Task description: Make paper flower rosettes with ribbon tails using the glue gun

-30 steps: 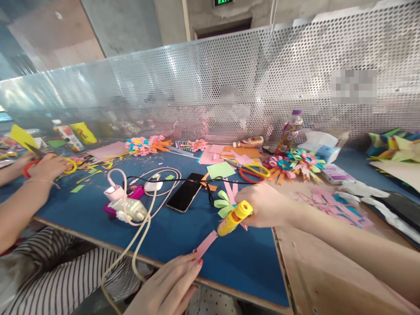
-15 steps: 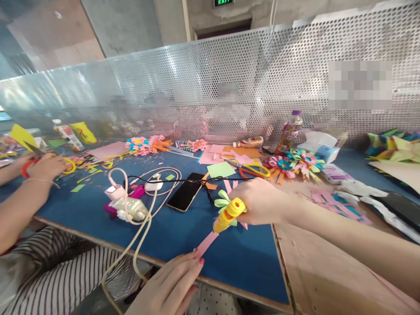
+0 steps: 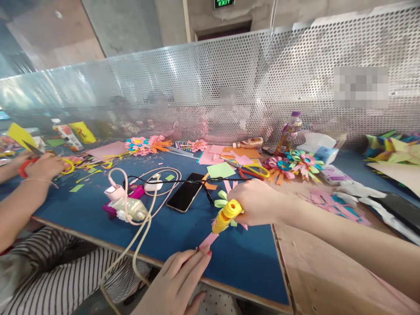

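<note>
I see bright even daylight, glare streaking the perforated metal screen (image 3: 229,83), soft faint shadows on the blue surface (image 3: 183,232), wide-angle bending at my edges, near hand slightly blurred, far faces pixelated, centre sharp
</note>
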Demonstrator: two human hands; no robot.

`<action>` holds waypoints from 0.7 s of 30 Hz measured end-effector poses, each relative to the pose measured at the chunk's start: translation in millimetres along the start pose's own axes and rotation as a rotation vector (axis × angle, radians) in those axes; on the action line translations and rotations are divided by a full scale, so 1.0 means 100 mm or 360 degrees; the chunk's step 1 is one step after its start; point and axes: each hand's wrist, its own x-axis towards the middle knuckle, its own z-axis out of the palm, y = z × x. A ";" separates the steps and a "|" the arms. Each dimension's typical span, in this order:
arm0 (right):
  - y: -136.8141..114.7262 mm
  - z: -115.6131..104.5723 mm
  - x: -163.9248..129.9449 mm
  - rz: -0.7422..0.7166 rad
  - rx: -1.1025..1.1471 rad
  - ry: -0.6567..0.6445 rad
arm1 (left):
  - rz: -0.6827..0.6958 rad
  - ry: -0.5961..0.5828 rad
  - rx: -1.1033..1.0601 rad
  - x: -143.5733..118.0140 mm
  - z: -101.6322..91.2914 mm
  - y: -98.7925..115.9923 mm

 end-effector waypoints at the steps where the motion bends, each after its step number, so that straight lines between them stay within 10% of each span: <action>1: -0.01 -0.01 0.01 -0.0003 -0.0002 -0.0006 | 0.0005 0.0002 0.0009 -0.01 0.01 0.00; 21: -0.06 -0.15 0.04 -0.0080 -0.0038 -0.0075 | -0.0014 -0.0016 0.0072 -0.01 0.02 0.02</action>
